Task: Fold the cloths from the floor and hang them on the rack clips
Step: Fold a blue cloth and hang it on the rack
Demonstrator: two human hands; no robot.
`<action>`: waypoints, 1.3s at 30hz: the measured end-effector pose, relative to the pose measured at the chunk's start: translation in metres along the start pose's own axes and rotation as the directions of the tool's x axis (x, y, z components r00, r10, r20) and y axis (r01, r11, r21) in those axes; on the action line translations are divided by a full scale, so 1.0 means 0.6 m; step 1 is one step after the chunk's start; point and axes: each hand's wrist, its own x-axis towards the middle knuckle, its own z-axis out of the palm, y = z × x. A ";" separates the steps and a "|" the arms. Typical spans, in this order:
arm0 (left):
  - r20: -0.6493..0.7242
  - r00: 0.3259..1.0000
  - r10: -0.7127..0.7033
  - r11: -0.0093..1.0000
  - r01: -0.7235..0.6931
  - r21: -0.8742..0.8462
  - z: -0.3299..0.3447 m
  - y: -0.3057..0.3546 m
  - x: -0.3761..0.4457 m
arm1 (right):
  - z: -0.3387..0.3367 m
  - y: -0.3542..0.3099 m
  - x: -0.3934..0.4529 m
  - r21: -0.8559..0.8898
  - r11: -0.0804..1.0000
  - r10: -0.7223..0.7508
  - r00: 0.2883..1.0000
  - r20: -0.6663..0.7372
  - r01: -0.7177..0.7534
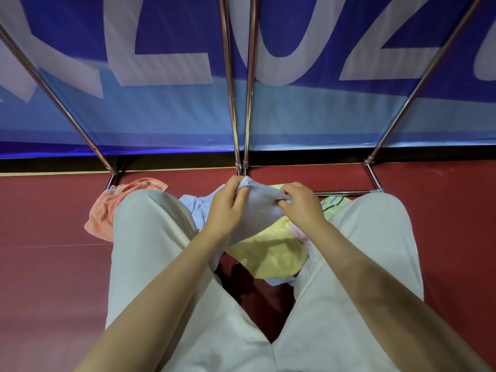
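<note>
Left hand: the left hand (pixel 226 205) has its fingers curled tight round the top left edge of the pale purple cloth (pixel 259 210); it holds nothing else
Right hand: the right hand (pixel 302 204) pinches the top right edge of the same cloth; the fingers are bent in, the thumb tucked under the fold
Cloth in hand: the pale purple cloth hangs between the two hands, held up off the floor, between the knees; it looks partly folded, though I cannot tell how many times
Other cloths: a yellow cloth (pixel 271 253) lies on the floor under the hands; a light blue cloth (pixel 197 208) is just beside the left hand; an orange cloth (pixel 107 210) is partly under the left knee; a green striped cloth (pixel 332 204) peeks out by the right knee
Floor: the red floor (pixel 53 264) holds all the loose cloths
Rack: the shiny rack poles (pixel 232 103) stand just past the cloths; the clips are not in the picture
Step now: I think this is the folding step for the purple cloth; most cloths are not done yet
Next move: the edges need to meet neatly; then the cloth has to go up to a clip, so the person must reach up high
</note>
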 end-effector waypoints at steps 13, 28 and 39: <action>-0.188 0.871 -0.454 0.857 0.369 -0.360 -0.009 -0.025 0.031 | -0.012 0.001 0.008 0.801 0.514 0.295 0.940 0.172 -0.307; -0.058 0.672 -0.739 0.578 0.587 -0.567 0.048 -0.008 0.039 | 0.019 -0.060 0.020 0.727 0.598 0.517 0.856 -0.026 -0.339; -0.091 0.759 -0.645 0.676 0.511 -0.531 0.084 0.028 0.048 | 0.017 -0.109 0.010 0.754 0.634 0.326 0.943 -0.060 -0.171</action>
